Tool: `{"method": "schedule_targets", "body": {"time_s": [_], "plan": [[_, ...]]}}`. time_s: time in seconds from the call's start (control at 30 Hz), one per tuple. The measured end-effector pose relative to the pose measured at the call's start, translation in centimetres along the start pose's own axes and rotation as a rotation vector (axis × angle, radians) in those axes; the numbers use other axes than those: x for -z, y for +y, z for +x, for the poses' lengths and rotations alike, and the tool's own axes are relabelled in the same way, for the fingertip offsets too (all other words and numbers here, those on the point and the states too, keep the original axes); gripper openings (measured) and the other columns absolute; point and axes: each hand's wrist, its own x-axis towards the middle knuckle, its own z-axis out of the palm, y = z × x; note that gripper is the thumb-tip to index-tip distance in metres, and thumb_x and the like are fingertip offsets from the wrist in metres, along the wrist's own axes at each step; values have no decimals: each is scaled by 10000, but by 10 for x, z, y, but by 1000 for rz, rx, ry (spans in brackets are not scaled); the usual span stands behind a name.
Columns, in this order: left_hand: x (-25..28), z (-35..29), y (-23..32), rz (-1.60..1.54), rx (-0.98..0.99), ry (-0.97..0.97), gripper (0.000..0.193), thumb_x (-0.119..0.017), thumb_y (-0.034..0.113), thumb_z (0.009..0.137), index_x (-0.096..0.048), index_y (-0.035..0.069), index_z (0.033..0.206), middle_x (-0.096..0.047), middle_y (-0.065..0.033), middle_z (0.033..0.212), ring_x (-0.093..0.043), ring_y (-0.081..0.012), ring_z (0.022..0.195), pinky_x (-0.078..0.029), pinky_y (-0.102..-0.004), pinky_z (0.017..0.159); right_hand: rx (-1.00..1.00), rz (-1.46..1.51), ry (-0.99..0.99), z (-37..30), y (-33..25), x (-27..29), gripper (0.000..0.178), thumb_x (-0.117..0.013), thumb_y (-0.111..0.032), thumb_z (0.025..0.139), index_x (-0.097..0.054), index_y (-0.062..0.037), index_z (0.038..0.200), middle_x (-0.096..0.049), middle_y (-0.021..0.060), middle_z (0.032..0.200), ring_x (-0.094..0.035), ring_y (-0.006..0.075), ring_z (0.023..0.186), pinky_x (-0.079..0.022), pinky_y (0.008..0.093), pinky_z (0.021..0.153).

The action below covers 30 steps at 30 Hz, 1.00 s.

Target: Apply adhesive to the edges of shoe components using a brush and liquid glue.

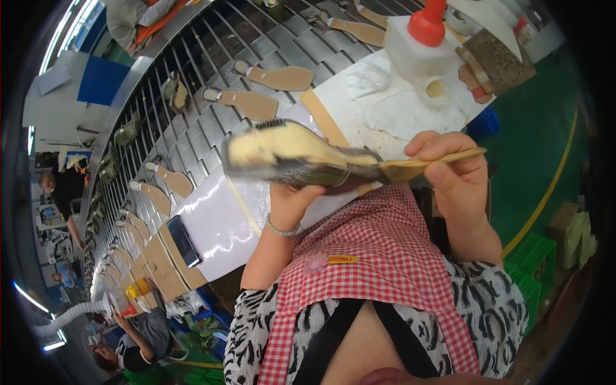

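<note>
My left hand (295, 200), a beaded bracelet at its wrist, is closed round a shoe upper on a last (285, 151) from below. Its sole side is pale yellow, dark material edges it, and motion blurs its broad end. In my right hand (452, 165) a flat tan wooden-looking handle (410, 168) is pinched between thumb and fingers. The handle's far end meets the shoe's narrow end; whether it carries bristles cannot be made out. Both hands are above my red checked apron (372, 237), at the near edge of the line.
A slatted metal conveyor (192, 138) carries tan soles (247, 104) and several shoes. A white bottle with a red cap (417, 48) stands beside a small glue-like pot (436, 93) on white paper. A phone (184, 240) lies on cardboard; green crates (532, 269) stand right. Other people work left.
</note>
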Motion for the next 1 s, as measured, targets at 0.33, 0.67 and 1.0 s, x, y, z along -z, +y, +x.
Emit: {"method": "schedule_targets", "body": {"time_s": [0.33,0.67,1.0], "plan": [[14,8,9,-521,380,-437,872,-850,271,653,-407,-4,1352,-554,-93,1226,-540,-180,1095,-446,-331,936,-133,76,47,16,9,8,125,-629,-40,881,-618,9,996,-663,123,1020,-596,143,970,-431,269,906],[-6,12,36,-297,309,-542,838,-841,245,640,-444,-24,1327,-547,-108,1238,-508,-193,1137,-406,-336,989,194,-487,-202,18,7,-10,143,-693,21,787,-655,-14,921,-645,103,922,-618,195,898,-480,295,791],[-8,7,37,-292,275,-545,814,-837,260,647,-462,-19,1313,-552,-110,1230,-513,-203,1128,-402,-336,991,78,-393,-259,18,1,-8,129,-693,23,773,-655,-29,885,-650,88,911,-618,190,854,-482,297,751]]}}
